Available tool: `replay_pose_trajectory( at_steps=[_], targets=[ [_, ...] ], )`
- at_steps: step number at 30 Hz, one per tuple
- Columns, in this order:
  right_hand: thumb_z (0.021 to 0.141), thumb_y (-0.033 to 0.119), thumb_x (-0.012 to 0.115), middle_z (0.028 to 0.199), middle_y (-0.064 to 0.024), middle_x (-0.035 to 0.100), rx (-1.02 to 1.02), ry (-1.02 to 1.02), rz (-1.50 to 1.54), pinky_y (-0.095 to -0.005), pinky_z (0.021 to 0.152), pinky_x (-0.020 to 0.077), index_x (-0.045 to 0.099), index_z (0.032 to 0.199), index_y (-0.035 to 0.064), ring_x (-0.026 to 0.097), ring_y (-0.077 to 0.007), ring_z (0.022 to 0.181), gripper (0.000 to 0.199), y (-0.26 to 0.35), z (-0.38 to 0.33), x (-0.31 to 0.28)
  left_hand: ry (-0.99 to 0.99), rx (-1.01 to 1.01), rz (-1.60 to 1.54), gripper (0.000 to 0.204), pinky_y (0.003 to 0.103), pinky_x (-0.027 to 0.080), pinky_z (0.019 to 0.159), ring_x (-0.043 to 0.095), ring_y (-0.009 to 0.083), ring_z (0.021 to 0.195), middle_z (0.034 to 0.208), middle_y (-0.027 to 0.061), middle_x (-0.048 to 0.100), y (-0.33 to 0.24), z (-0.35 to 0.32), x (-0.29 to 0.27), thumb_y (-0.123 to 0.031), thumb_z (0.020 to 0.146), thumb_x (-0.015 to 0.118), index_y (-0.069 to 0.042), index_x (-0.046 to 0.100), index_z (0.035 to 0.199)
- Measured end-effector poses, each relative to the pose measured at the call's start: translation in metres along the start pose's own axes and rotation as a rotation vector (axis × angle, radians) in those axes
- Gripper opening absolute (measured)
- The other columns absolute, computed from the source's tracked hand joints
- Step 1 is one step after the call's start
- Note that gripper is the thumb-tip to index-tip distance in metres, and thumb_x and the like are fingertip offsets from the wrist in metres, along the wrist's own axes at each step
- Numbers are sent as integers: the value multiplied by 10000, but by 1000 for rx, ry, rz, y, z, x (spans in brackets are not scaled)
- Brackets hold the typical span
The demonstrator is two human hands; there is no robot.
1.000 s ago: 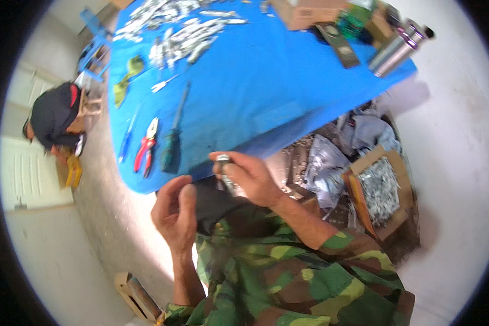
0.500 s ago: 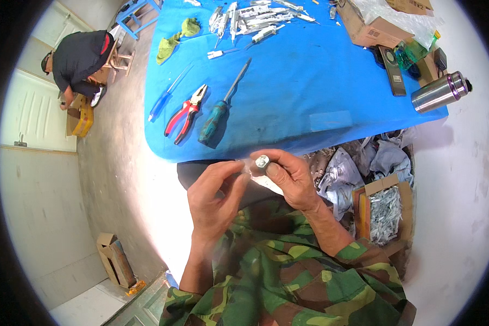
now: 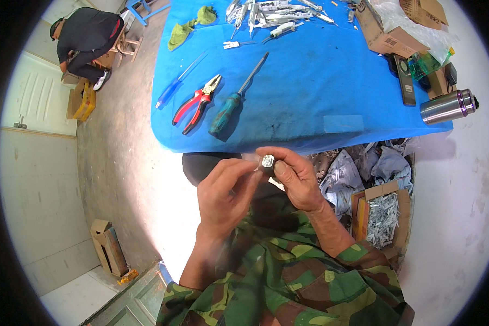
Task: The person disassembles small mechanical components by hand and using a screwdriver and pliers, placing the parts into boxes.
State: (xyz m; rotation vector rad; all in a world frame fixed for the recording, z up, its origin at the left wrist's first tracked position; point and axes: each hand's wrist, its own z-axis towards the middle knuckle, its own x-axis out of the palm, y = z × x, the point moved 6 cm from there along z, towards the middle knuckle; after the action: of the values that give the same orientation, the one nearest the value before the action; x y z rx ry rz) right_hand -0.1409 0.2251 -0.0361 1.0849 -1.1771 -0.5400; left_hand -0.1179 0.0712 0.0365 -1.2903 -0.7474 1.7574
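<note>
While both hands work above the surface [image 3: 309,108] edge: right hand [image 3: 293,182] grip pinches small metal-capped part [image 3: 268,161]; left hand [image 3: 225,195] fingertips touch it, seemingly mid-assembly. Next: likely fine twist/alignment.

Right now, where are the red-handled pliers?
In the head view, the red-handled pliers lie on the blue table cover, left part, between the blue pen and the teal-handled screwdriver.
</note>
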Motion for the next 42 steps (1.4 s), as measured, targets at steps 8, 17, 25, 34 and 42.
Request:
replay_pose_trajectory(
  at_steps=[8, 17, 25, 34, 42],
  targets=[
    [1130, 202, 452, 1022, -48, 679, 153, 34, 132, -254, 689, 503, 579, 1375, -1, 620, -103, 836, 342, -4, 0, 8, -42, 46, 26, 197, 251, 552, 675, 696, 131, 803, 1072, 101, 724, 2, -1, -6, 43, 891, 785, 2, 737, 1078],
    [1128, 256, 488, 1010, -47, 701, 166, 57, -57, -200, 617, 488, 610, 1292, 38, 640, -78, 794, 298, -6, -3, 7, 79, -156, -238, 151, 264, 554, 771, 691, 152, 916, 1072, 107, 720, 22, 1, -9, -38, 953, 746, 31, 745, 1088],
    [1126, 267, 506, 960, -66, 714, 187, 86, -42, -201, 577, 477, 619, 1260, 30, 649, -79, 743, 295, -10, -5, 9, 78, -359, -452, 120, 225, 483, 669, 614, 87, 778, 1000, 54, 708, 33, -4, -4, -104, 1000, 706, 14, 727, 1010],
    [1143, 292, 459, 935, -68, 714, 267, 95, 48, -197, 534, 454, 614, 1261, 36, 636, -72, 708, 322, -17, -8, 6, 135, -595, -593, 145, 212, 462, 634, 582, 61, 732, 973, 25, 702, 47, -10, 4, -151, 1004, 706, -7, 714, 1011],
    [1149, 320, 448, 941, -56, 701, 287, 75, 79, -196, 528, 448, 613, 1267, 41, 632, -72, 703, 345, -16, -4, 7, 49, -106, -231, 212, 268, 566, 771, 662, 141, 1007, 1237, 115, 673, 19, -8, -12, 6, 912, 772, 9, 734, 1121]
  ],
)
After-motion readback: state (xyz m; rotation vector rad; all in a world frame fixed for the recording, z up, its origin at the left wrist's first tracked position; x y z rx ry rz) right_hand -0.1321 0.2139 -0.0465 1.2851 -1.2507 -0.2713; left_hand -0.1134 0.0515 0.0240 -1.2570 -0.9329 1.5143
